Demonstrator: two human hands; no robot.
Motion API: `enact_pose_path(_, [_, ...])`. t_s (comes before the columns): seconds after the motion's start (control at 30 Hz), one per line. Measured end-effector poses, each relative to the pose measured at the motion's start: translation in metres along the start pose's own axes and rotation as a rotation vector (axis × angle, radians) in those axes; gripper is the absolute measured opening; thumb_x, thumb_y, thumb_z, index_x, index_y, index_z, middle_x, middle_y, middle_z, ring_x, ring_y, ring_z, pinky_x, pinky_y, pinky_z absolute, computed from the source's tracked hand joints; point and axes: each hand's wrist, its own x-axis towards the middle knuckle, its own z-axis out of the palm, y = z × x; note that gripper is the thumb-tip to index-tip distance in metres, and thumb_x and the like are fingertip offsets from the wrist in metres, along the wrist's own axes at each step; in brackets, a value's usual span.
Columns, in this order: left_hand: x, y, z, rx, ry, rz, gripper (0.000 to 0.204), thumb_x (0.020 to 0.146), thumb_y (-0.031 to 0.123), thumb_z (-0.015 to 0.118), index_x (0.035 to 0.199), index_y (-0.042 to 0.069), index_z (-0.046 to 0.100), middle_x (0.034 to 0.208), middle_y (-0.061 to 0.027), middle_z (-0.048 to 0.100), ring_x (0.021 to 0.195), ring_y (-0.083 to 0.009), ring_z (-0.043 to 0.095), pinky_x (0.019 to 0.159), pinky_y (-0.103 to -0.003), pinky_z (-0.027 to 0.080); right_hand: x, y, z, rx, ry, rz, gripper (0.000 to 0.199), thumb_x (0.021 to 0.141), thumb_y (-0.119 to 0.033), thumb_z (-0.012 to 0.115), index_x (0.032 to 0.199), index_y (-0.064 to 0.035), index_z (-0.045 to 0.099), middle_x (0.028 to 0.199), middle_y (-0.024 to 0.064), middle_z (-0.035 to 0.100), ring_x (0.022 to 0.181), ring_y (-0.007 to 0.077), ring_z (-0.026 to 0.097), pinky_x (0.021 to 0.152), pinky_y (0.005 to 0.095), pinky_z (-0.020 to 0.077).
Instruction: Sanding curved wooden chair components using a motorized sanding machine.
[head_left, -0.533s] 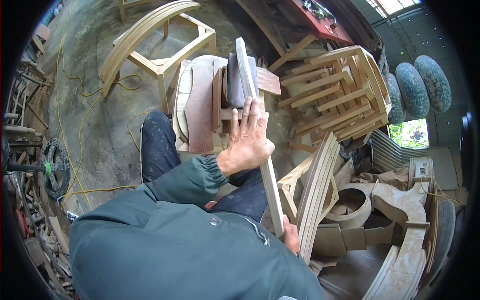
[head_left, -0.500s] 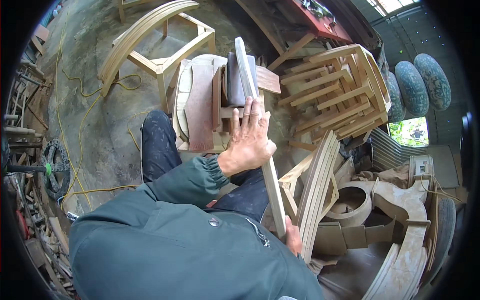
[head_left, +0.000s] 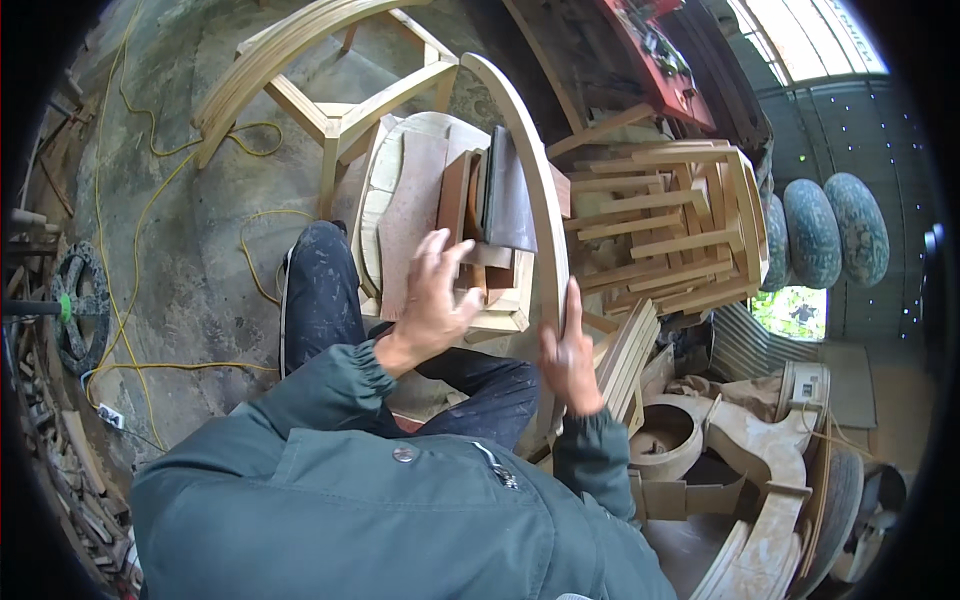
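Observation:
A long, curved wooden strip [head_left: 543, 190] arcs from the far middle down towards my jacket. My right hand [head_left: 572, 362] grips its near part, the index finger stretched along the side. Off the strip, my left hand [head_left: 435, 298] hovers with bent, spread fingers and nothing in it. Just beyond it stands a low wooden stand [head_left: 500, 318] carrying upright wooden boards [head_left: 455, 195] and a block faced with a smooth dark grey sheet [head_left: 514, 195]. The strip passes along the right side of that sheet; whether they touch I cannot tell.
At the far left is a wooden frame [head_left: 390, 97] with a curved bundle of strips [head_left: 270, 65]. Stacked wooden frames [head_left: 690, 215] stand to the right, nearer curved strips [head_left: 630, 350] below them. A yellow cord [head_left: 155, 230] crosses the concrete floor; a red table [head_left: 665, 75] stands behind.
My left hand has let go of the strip and drawn back to the left. The strip has turned to show its curve, and my right hand has come up along it.

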Motion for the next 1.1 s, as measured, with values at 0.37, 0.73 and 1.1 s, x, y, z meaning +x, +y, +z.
enact_pose_path(0.37, [0.007, -0.086, -0.029, -0.101, 0.129, -0.145, 0.041, 0.088, 0.007, 0.065, 0.128, 0.0, 0.061, 0.132, -0.022, 0.06, 0.13, -0.0379, 0.055, 0.114, -0.045, 0.043, 0.219, -0.029, 0.023, -0.288, -0.027, 0.05, 0.077, 0.101, -0.037, 0.054, 0.166, -0.0148, 0.019, 0.115, 0.0395, 0.067, 0.112, 0.0552, 0.065, 0.103, 0.056, 0.0488])
enact_pose_path(0.73, [-0.023, -0.112, -0.003, -0.264, 0.034, -0.313, 0.034, 0.091, 0.007, 0.063, 0.124, 0.003, 0.065, 0.117, -0.0155, 0.066, 0.108, -0.0292, 0.067, 0.098, -0.04, 0.053, -0.066, -0.005, 0.004, 0.623, -0.1, 0.239, 0.072, 0.108, -0.026, 0.051, 0.167, -0.0135, 0.01, 0.082, 0.014, 0.065, 0.061, 0.0231, 0.066, 0.058, 0.0372, 0.0572])
enact_pose_path(1.1, [-0.042, -0.11, 0.015, -0.279, -0.11, -0.328, 0.033, 0.092, 0.01, 0.063, 0.123, 0.002, 0.066, 0.119, -0.0147, 0.067, 0.107, -0.0265, 0.068, 0.096, -0.038, 0.054, -0.273, 0.003, 0.005, 1.048, 0.057, 0.563, 0.051, 0.108, -0.037, 0.056, 0.148, -0.0116, 0.037, 0.083, 0.0112, 0.066, 0.065, 0.0191, 0.066, 0.056, 0.0321, 0.0546])
